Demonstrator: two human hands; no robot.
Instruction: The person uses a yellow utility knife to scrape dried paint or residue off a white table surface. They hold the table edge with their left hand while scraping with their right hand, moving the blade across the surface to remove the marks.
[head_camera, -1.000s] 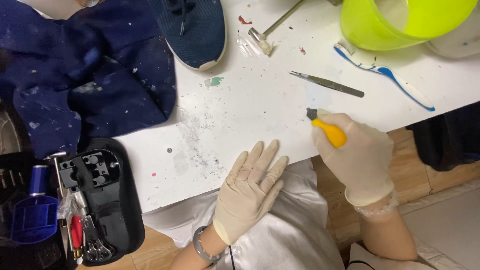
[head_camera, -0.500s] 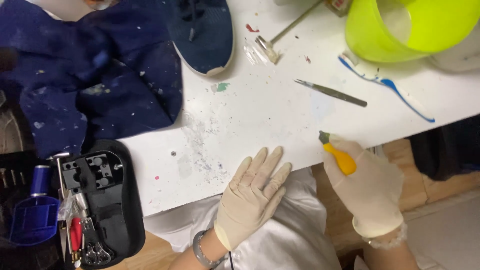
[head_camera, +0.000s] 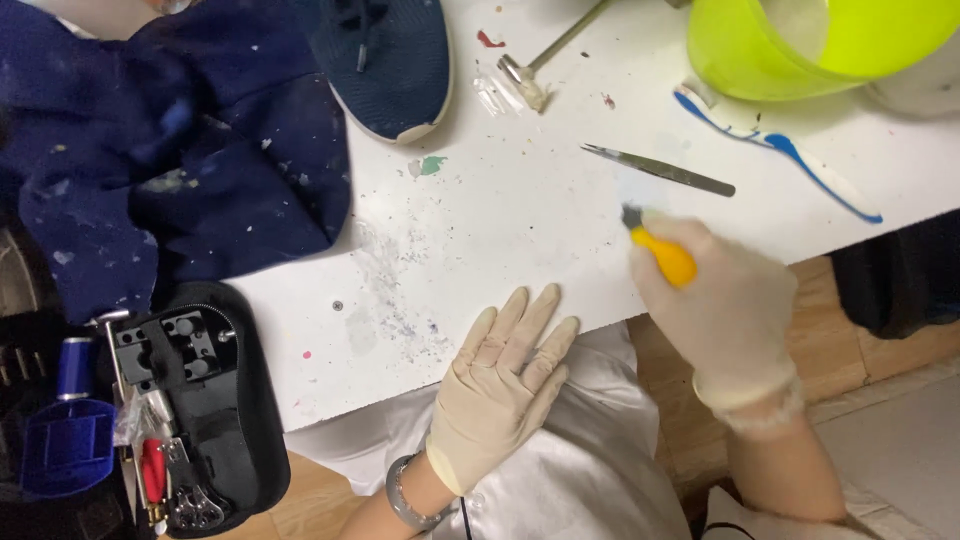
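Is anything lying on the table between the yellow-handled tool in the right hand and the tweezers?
Nothing visible does. The right hand grips the yellow-handled tool at the table's near edge, and the tweezers lie just beyond its tip across bare, paint-flecked white surface. The left hand rests flat, off to the side.

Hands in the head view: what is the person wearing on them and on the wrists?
Both the left hand and the right hand wear thin, cream-coloured disposable gloves, the right one bunched and rolled at the cuff. A grey, translucent bangle circles the left wrist. Forearms are bare, with no sleeves showing.
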